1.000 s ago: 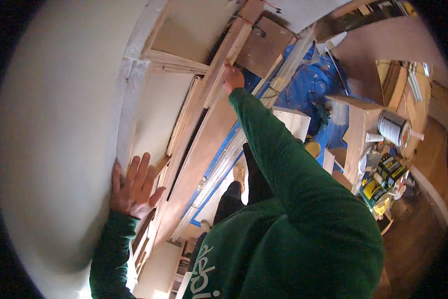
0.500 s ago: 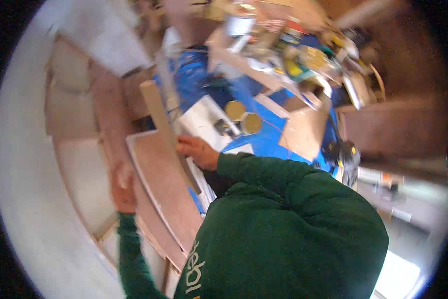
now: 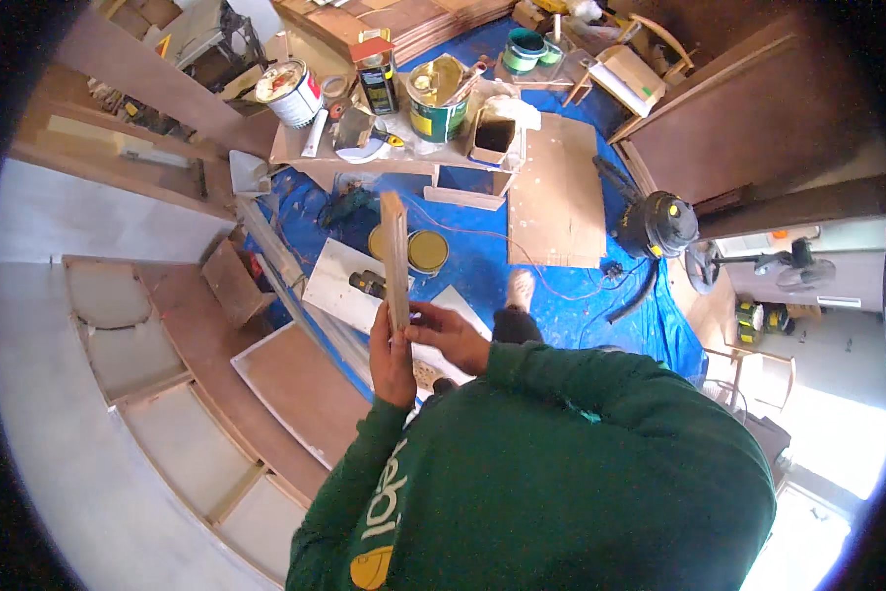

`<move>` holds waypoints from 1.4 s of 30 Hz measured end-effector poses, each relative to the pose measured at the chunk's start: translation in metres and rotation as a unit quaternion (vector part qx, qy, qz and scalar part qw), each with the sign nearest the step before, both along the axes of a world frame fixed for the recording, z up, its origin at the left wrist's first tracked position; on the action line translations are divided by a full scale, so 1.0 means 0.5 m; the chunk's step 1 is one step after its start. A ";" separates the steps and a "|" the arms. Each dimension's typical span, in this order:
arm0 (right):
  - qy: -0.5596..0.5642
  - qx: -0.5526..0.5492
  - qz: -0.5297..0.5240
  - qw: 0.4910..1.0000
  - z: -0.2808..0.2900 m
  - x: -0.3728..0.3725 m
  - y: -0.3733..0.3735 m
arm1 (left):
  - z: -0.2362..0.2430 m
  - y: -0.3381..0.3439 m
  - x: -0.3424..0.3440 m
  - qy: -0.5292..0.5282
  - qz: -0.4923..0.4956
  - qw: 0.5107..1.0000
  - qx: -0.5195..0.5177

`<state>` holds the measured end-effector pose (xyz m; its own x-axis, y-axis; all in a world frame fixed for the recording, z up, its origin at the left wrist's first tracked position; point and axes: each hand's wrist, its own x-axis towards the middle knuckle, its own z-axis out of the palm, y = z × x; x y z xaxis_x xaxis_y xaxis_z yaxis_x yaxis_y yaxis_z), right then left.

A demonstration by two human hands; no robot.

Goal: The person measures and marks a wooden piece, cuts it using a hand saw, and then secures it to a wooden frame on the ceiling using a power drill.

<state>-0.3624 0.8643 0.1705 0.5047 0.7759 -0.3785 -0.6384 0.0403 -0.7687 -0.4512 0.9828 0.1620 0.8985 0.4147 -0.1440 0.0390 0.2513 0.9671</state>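
Note:
In front of my chest a narrow wooden strip (image 3: pixel 394 256) stands nearly on end, its top tilted slightly away. My left hand (image 3: pixel 391 369) is closed around its lower end from the left. On the other side my right hand (image 3: pixel 451 339) grips the same piece, thumb and fingers against its edge. Beyond the strip, on a white board (image 3: pixel 339 276), lies a small dark power tool (image 3: pixel 368 284), and next to it is a round tin with a gold-coloured top (image 3: pixel 427 251).
A blue sheet (image 3: pixel 561 286) covers the floor. Paint cans, including a green one (image 3: pixel 438 113), crowd a low bench. Cardboard (image 3: pixel 557 197) lies right of it, beside a vacuum cleaner (image 3: pixel 659 225). Open wooden framing (image 3: pixel 196 384) runs along the left wall, near a brown panel (image 3: pixel 300 379).
My left hand has left the framing on the left and come over to the wooden strip. The strip has shifted right, and the view has turned toward the bench and floor.

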 end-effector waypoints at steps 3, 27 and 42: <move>-0.082 -0.034 0.021 0.996 -0.034 0.134 -0.081 | -0.016 -0.061 0.114 0.048 -0.001 0.995 0.089; -0.599 -0.379 0.364 0.604 -0.307 1.129 -0.329 | -0.230 -0.247 0.564 0.235 0.035 0.970 0.047; -0.550 -0.306 0.225 0.744 -0.330 1.322 -0.146 | -0.221 -0.239 0.726 0.314 0.071 0.943 0.087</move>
